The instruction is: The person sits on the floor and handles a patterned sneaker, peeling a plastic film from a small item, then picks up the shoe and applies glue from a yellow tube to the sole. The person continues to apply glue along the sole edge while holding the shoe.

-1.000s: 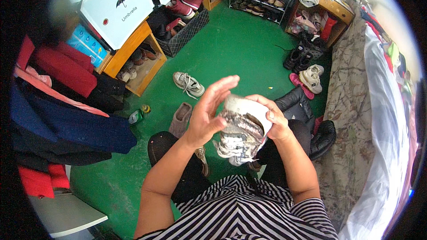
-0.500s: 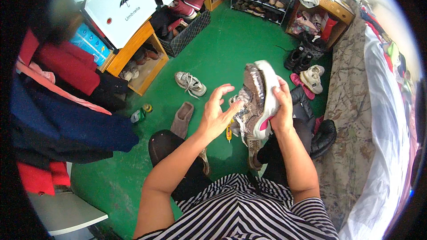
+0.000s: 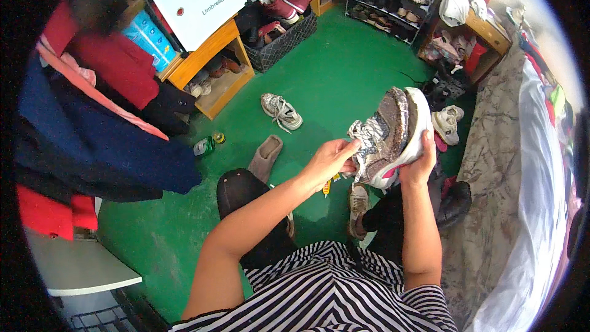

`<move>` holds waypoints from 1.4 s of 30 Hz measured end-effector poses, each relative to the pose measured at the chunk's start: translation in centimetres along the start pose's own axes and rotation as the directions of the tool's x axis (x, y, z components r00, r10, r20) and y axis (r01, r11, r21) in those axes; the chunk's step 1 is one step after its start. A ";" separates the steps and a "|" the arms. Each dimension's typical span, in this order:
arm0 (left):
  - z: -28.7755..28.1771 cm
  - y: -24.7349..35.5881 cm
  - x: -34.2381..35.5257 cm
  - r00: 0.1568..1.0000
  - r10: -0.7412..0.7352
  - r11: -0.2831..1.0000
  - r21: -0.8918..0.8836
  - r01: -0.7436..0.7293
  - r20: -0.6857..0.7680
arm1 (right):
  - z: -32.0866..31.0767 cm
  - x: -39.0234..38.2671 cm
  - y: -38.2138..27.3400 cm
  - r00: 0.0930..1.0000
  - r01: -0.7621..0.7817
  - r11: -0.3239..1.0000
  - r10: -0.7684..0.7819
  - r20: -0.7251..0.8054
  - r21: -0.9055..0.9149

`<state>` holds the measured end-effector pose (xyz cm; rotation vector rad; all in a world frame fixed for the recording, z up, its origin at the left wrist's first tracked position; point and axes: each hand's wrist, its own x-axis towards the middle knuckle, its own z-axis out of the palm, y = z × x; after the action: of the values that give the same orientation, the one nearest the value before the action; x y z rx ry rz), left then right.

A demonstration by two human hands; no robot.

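A grey-brown sneaker (image 3: 387, 135) with a thick white sole, a pink patch and white laces is held tilted above my knees. A rough, glossy band runs along the seam between its upper and sole. My right hand (image 3: 420, 163) wraps round the sole from the right. With thumb and fingers closed at the laces and opening, my left hand (image 3: 332, 161) grips the other side; some fingertips are hidden. On the floor below, a yellow tube (image 3: 327, 188) lies between my feet. A similar loose sneaker (image 3: 281, 112) and a grey-brown slipper (image 3: 266, 155) rest farther off.
A green container (image 3: 203, 146) and a small yellow jar (image 3: 219, 138) stand left on the green floor (image 3: 319, 67). Clothes (image 3: 104, 147) hang at left. A shoe rack (image 3: 384, 6) stands at the back, near a crate of shoes (image 3: 283, 43). A patterned bed edge (image 3: 485, 166) runs along the right.
The sneaker has shifted right in the picture and turned, showing more of its laced side. My left hand has gone from spread fingers to closing on the laces. The view has swung slightly.
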<state>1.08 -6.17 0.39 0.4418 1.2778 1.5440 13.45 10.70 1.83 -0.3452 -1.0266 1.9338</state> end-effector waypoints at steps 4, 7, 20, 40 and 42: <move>-0.2 0.4 0.1 0.996 -0.082 0.951 -0.296 0.087 0.029 | 0.9 -0.4 -0.3 0.997 -0.035 0.999 0.036 -0.072 0.013; -0.9 -0.7 0.9 0.995 -0.092 0.858 -0.503 0.104 0.048 | 0.5 -0.3 0.0 0.995 -0.032 0.999 0.035 -0.093 0.029; 0.4 -1.8 1.3 0.997 0.055 0.784 -0.615 -0.082 -0.063 | 0.9 -0.5 -0.3 0.995 -0.100 0.993 0.099 0.027 0.064; -0.7 -0.3 0.5 0.997 0.009 0.794 -0.606 -0.052 -0.073 | 0.9 0.5 -1.6 0.987 0.050 0.987 -0.026 -0.161 0.150; -0.9 -0.8 0.7 1.000 0.024 0.812 -0.583 -0.023 -0.005 | 0.5 0.7 -1.9 0.981 0.094 0.986 -0.068 -0.183 0.135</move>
<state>0.44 -6.05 -0.83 0.0565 0.7288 1.8565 13.92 11.49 3.68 -0.3813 -0.7698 1.8545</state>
